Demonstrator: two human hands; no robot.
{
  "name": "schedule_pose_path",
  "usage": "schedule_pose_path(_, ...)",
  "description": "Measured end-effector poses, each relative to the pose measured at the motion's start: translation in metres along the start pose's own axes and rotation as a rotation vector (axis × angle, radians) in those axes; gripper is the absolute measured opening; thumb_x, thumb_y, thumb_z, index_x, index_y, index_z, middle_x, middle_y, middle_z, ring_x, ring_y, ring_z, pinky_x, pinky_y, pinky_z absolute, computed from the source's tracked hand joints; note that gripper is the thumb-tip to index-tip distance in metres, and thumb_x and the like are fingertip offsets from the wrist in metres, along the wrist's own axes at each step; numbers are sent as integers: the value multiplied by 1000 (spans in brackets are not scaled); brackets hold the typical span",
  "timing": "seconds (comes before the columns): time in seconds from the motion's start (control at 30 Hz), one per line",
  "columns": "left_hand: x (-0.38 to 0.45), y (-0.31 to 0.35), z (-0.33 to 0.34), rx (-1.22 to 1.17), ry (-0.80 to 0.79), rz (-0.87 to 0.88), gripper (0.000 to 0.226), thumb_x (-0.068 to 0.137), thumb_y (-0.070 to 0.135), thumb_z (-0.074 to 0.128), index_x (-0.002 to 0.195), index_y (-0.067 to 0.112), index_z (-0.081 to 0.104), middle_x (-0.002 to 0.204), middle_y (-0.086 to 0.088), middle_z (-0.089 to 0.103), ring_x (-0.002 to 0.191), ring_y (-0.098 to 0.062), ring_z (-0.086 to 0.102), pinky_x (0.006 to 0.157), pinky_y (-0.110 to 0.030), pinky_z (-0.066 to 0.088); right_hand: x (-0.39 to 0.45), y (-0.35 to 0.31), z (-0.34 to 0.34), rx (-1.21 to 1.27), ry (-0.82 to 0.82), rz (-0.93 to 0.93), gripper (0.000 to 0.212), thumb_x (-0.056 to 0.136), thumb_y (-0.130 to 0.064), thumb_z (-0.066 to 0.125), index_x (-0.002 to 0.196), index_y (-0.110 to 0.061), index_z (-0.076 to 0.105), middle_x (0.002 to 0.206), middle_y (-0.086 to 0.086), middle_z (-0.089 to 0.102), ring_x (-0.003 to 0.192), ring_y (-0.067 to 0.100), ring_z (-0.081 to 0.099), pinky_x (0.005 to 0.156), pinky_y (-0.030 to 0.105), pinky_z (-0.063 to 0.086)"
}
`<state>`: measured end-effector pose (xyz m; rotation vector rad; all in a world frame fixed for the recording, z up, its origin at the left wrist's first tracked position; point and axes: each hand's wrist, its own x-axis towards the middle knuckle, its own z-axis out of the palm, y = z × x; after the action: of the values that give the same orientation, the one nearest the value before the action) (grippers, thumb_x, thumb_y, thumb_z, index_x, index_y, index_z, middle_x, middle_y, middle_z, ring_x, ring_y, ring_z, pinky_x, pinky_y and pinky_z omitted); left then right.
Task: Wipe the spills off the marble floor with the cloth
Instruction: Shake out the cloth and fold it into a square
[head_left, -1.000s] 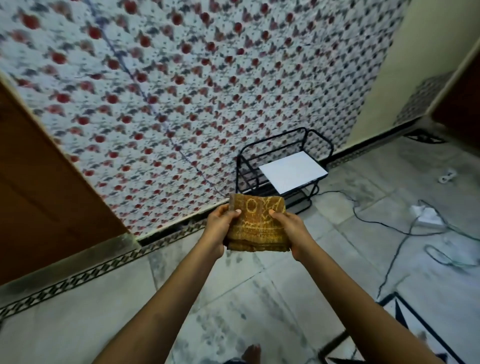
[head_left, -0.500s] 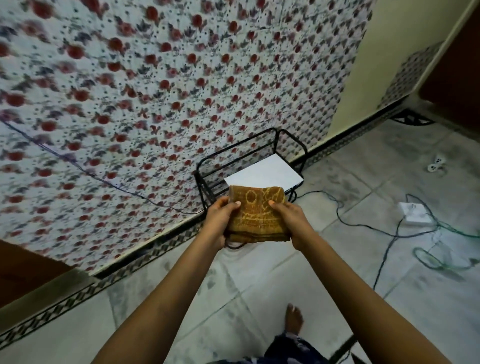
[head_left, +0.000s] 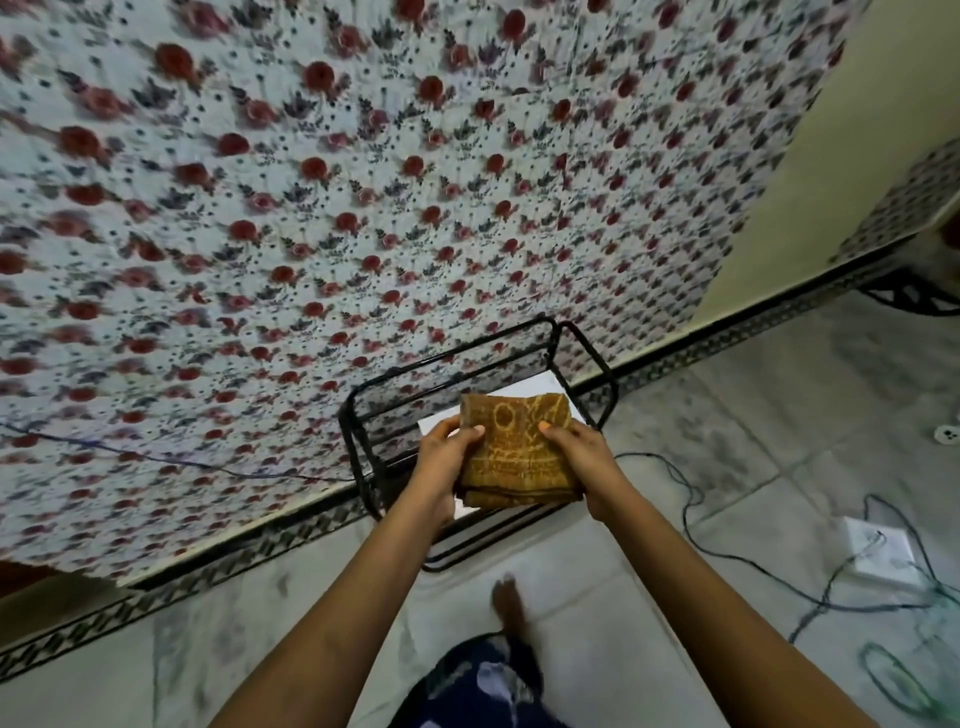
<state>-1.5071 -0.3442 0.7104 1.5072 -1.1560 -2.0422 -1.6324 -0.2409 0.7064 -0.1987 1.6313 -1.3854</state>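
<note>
A folded mustard-brown cloth (head_left: 514, 452) with a pale woven pattern is held up in front of me, well above the marble floor (head_left: 597, 618). My left hand (head_left: 441, 462) grips its left edge, thumb on top. Gripping the right edge the same way is my right hand (head_left: 584, 457). The floor is grey-veined white marble; I cannot pick out any spill on it from here. My bare foot (head_left: 511, 605) is stepping forward below the cloth.
A low black wire rack (head_left: 363, 441) with a white board on it stands against the flowered tile wall, just beyond the cloth. Dark cables (head_left: 691, 499) trail over the floor to a white socket box (head_left: 880, 558) at the right.
The view has swung right and closer to the wire rack. The wooden door has left the frame. Both hands keep the same grip on the cloth, and my foot has stepped forward.
</note>
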Motion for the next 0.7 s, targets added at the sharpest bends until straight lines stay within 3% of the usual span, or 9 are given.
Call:
schedule_pose_path(0.1,45,4,18,-2,9,-27,9,89,13,59,95,20,59,95,-10,65,84,-25,61,71,-33,52,46,-9,-8,-25,8,26,23,90,-23,59,111,-13,60,97,8,65,79,17,64,59,24,52)
schedule_pose_path(0.23,98,4,30,-27,60,-106,25,89,14,59,114,15,60,103,-11,66,84,-23,63,67,-33,52,104,-16,-15,-75,-3,142,23,91,-24,58,110,-11,58,99,8,62,79,16,61,64,27,51)
schedule_pose_path(0.4,151,-6,31,-102,105,-198,24,90,18,57,114,19,57,102,-5,64,89,-20,61,68,-34,52,179,-11,-14,-109,-39,257,16,93,-23,53,104,-13,59,93,2,63,79,12,58,63,24,47)
schedule_pose_path(0.53,197,-32,26,-45,129,-268,37,85,28,65,120,26,55,115,-6,61,105,-28,58,78,-44,53,231,21,-11,-118,-6,384,26,90,-19,57,113,-8,61,112,15,63,98,29,61,83,39,53)
schedule_pose_path(0.63,247,-64,27,-69,199,-321,31,84,26,66,114,28,60,116,-8,64,106,-29,60,84,-45,52,282,65,-16,-112,-17,489,11,88,-19,61,97,-15,66,116,19,63,110,38,58,94,54,47)
schedule_pose_path(0.7,275,-81,28,-111,264,-350,23,86,22,65,108,27,62,112,-9,67,103,-29,61,85,-44,52,307,84,-20,-93,-41,543,14,88,-21,62,101,-17,66,120,18,62,111,36,58,95,55,47)
